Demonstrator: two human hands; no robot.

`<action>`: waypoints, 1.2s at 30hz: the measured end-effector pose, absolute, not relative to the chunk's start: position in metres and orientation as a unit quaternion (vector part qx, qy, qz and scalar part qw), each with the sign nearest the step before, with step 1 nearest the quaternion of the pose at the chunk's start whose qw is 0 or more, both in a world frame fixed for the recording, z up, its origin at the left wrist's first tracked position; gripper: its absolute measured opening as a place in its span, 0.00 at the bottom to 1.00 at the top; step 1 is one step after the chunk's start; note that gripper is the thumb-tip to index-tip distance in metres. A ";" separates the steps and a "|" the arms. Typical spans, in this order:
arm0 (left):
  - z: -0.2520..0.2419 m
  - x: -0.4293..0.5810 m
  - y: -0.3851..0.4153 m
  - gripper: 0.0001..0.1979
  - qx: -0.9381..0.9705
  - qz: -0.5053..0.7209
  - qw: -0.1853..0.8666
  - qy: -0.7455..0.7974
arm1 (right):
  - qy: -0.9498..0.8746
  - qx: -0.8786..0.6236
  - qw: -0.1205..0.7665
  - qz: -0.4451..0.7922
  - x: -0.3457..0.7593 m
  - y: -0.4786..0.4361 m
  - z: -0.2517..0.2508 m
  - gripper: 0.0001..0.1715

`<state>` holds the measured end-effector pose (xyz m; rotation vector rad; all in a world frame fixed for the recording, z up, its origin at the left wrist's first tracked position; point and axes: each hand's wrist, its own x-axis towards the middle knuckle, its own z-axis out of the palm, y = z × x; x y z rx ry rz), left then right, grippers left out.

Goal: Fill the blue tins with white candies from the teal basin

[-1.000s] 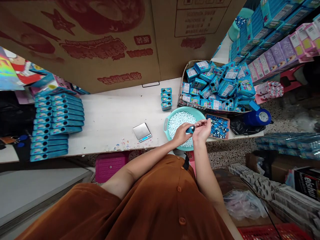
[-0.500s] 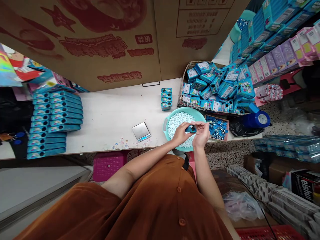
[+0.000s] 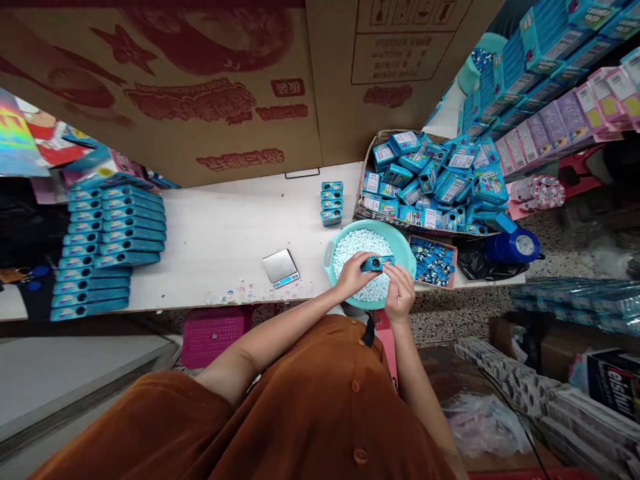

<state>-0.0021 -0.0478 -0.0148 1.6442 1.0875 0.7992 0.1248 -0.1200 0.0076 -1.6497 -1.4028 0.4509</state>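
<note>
Both my hands meet over a teal basin (image 3: pixel 331 248) filled with small white pellets (image 3: pixel 353 244). My left hand (image 3: pixel 352 273) and my right hand (image 3: pixel 399 293) together pinch a small blue tin (image 3: pixel 376 263), held flat above the pellets. The fingers of both hands are closed on its two ends. A short stack of the same blue tins (image 3: pixel 331 203) stands on the white table (image 3: pixel 220 233) just behind the basin.
A small silver scale (image 3: pixel 281 267) lies left of the basin. A tray of dark blue lids (image 3: pixel 433 261) sits to its right, and behind it a cardboard box heaped with blue packs (image 3: pixel 430 179). Flat blue boxes (image 3: pixel 113 230) are stacked at the left. Big cartons (image 3: pixel 210 87) wall the back.
The tin has turned from end-on to lying flat between my hands. My right hand has dropped lower and closer to me, and both hands have shifted slightly left over the basin.
</note>
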 end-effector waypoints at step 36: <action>-0.017 -0.086 -0.052 0.18 0.689 0.332 0.373 0.525 | 0.034 -0.598 0.523 0.606 0.108 -0.072 -0.093 0.17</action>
